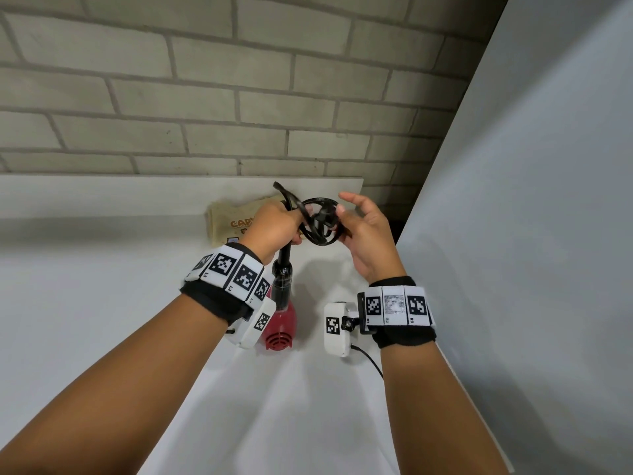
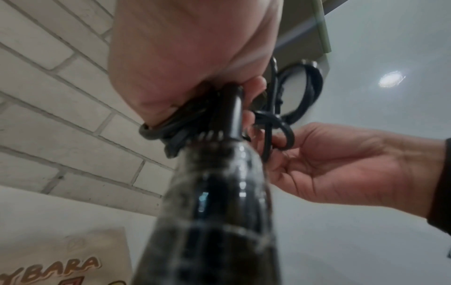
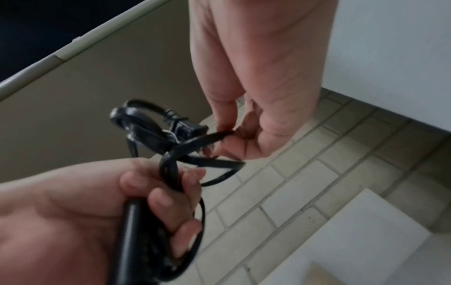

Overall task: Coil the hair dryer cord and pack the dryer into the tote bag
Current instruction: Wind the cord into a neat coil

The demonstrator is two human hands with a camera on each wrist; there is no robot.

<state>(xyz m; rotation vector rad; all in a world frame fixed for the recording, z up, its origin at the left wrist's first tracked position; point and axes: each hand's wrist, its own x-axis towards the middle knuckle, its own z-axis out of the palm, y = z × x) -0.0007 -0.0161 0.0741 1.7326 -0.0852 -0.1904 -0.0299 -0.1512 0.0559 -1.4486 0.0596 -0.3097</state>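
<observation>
— While the left hand [image 1: 274,228] curls round the coiled cord [image 1: 320,222] and the top of the dryer's black handle [image 1: 283,279], where's the dryer itself?

— Hanging under that fist, red body [image 1: 279,325] lowest, above the white worktop [image 1: 102,303].

— And the right hand [image 1: 368,234]?

— Thumb and a fingertip [image 3: 225,117] pinch a strand of the cord just beside the left hand; the other fingers are loosely spread. The plug [image 3: 182,126] sits among the loops between the two hands.

— The bag?

— The beige tote bag [image 1: 233,222] lies flat on the worktop beyond the left hand, near the brick wall [image 1: 205,97].
</observation>
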